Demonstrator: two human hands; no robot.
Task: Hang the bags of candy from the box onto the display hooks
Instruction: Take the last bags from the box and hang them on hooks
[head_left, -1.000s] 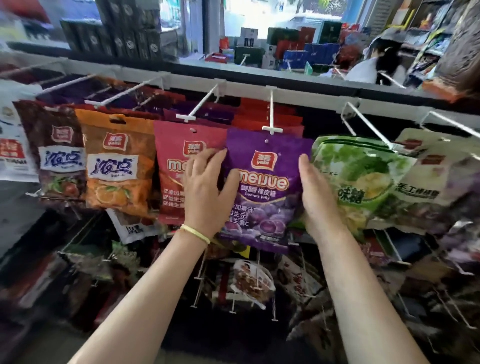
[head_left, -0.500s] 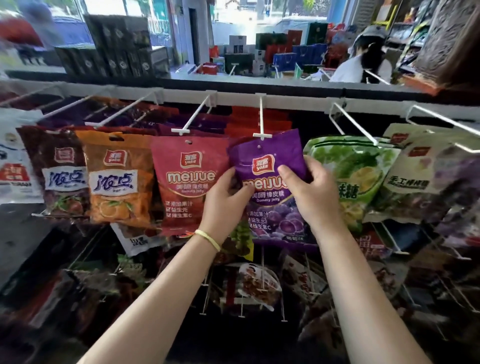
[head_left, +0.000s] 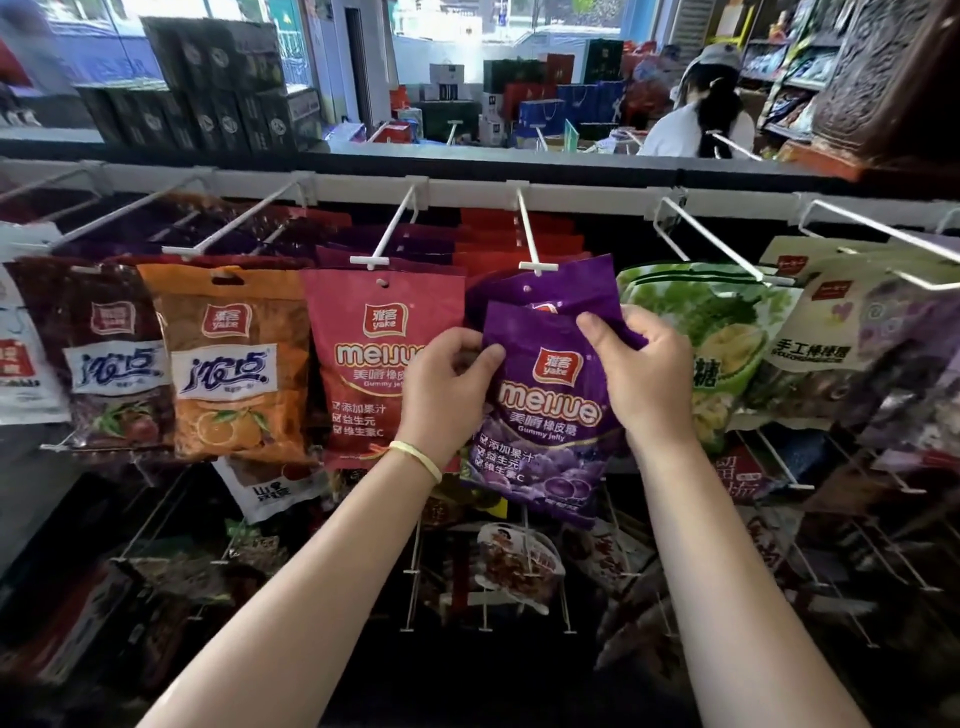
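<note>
We see the left hand (head_left: 449, 382) and right hand (head_left: 641, 371) each pinching a top corner of a purple candy bag (head_left: 545, 415), held just below the white display hook (head_left: 535, 244). A second purple bag (head_left: 540, 286) sits behind it near the hook's tip. A red bag (head_left: 363, 358) hangs just left; farther back, a person (head_left: 698, 111) sits.

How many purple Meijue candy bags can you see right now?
2: the front purple bag, pinched by the left hand and right hand, and the rear purple bag at the hook; others may hide behind.
</note>
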